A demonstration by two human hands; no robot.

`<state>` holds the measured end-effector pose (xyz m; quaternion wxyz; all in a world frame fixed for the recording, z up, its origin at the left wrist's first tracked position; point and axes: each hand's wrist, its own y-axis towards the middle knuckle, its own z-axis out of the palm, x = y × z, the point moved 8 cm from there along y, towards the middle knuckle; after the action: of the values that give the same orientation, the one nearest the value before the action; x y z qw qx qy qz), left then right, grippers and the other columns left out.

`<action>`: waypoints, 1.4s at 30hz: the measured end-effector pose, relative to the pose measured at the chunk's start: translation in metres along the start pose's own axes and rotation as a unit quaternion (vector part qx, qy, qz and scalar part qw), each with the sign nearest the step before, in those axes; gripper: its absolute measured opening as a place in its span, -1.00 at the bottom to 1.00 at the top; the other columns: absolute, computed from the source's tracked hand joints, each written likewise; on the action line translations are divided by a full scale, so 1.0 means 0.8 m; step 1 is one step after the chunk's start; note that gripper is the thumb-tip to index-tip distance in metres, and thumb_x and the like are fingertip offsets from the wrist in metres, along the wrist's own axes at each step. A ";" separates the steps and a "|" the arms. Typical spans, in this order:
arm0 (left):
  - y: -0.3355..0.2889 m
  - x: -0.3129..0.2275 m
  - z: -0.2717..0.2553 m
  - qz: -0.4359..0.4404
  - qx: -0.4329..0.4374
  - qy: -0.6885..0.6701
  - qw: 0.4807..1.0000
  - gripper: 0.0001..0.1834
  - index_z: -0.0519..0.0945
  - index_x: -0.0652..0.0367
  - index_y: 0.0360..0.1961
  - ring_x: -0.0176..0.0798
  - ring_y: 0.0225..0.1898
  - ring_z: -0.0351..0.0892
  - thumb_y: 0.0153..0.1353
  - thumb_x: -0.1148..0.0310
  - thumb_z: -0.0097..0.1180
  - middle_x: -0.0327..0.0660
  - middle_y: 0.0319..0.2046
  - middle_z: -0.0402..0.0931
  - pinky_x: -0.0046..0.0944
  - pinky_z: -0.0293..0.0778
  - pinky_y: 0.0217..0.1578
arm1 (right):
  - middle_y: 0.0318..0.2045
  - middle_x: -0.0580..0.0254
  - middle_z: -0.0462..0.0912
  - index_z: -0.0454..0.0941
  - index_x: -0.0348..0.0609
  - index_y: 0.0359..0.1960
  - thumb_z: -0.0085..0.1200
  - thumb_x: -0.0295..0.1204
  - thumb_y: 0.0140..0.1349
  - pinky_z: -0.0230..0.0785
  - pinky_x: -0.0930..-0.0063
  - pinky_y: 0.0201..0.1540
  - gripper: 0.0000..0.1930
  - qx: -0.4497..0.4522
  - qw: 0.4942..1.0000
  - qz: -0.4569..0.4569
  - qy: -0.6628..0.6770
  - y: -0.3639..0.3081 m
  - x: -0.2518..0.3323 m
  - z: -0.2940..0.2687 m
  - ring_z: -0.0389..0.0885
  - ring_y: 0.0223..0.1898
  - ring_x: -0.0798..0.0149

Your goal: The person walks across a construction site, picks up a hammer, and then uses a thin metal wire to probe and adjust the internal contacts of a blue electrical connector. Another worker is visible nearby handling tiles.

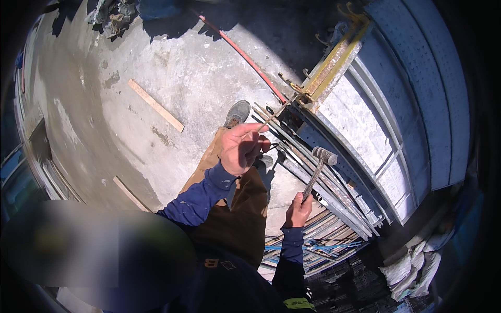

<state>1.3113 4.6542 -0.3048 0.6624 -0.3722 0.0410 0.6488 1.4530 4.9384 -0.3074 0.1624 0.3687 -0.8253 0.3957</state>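
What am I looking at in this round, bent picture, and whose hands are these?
There is one picture, from a wide camera worn on a person's head, looking down. That lens bends straight edges.

Both arms, in blue sleeves, belong to the wearer. The left hand pinches a thin metal rod that points toward a yellow clamp on grey formwork panels. The right hand grips a hammer, its head raised.

Below is a concrete floor in sunlight, with the person's shoe, two loose wooden strips, and a red pipe. White sacks lie lower right.
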 end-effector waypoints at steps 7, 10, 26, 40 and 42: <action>0.046 0.023 0.000 -0.109 0.043 0.267 0.957 -0.69 0.55 0.31 -0.05 -0.43 -0.50 0.46 0.40 0.27 -0.01 -0.31 -0.57 0.47 -0.41 0.38 -0.45 | -0.64 0.19 0.43 0.39 -0.27 -0.35 0.02 -0.26 0.39 0.23 0.32 -0.51 -0.71 0.062 0.996 0.064 0.026 0.000 -0.004 0.014 0.37 -0.60 0.32; 0.070 0.027 0.013 0.069 0.093 0.613 0.781 -0.73 0.52 0.28 -0.07 -0.31 -0.57 0.47 0.40 0.29 -0.06 -0.28 -0.67 0.44 -0.24 0.49 -0.21 | -0.64 0.22 0.43 0.41 -0.26 -0.33 0.01 -0.38 0.36 0.21 0.37 -0.53 -0.81 0.090 0.982 0.135 0.093 -0.004 -0.015 0.024 0.37 -0.61 0.37; 0.087 0.143 0.029 0.236 0.341 0.834 0.364 -0.65 0.46 0.36 -0.06 -0.16 -0.57 0.53 0.14 0.41 -0.03 -0.15 -0.64 0.55 -0.12 0.33 -0.21 | -0.57 0.13 0.46 0.41 -0.24 -0.33 0.02 -0.31 0.36 0.31 0.25 -0.42 -0.77 0.071 0.989 0.103 0.079 -0.010 -0.040 0.038 0.46 -0.53 0.12; 0.106 0.148 0.014 -0.273 0.198 0.331 0.881 -0.60 0.48 0.46 0.09 -0.47 -0.63 0.32 0.40 0.36 -0.16 -0.19 -0.60 0.54 -0.47 0.25 -0.52 | -0.63 0.30 0.38 0.40 -0.23 -0.32 0.01 -0.30 0.37 0.23 0.38 -0.60 -0.77 0.069 0.963 0.184 0.182 -0.025 -0.024 0.038 0.36 -0.68 0.39; 0.090 0.147 0.001 -0.290 0.180 0.298 0.892 -0.65 0.47 0.39 0.08 -0.46 -0.64 0.35 0.42 0.34 -0.11 -0.20 -0.60 0.54 -0.49 0.27 -0.50 | -0.64 0.31 0.38 0.41 -0.23 -0.31 0.00 -0.31 0.37 0.22 0.40 -0.60 -0.78 0.048 0.970 0.170 0.169 -0.032 -0.043 0.039 0.36 -0.69 0.40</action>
<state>1.2647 4.7437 -0.3990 0.8335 -0.4178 0.2423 0.2682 1.4956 4.9201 -0.3333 0.2119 0.1577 -0.8164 0.5136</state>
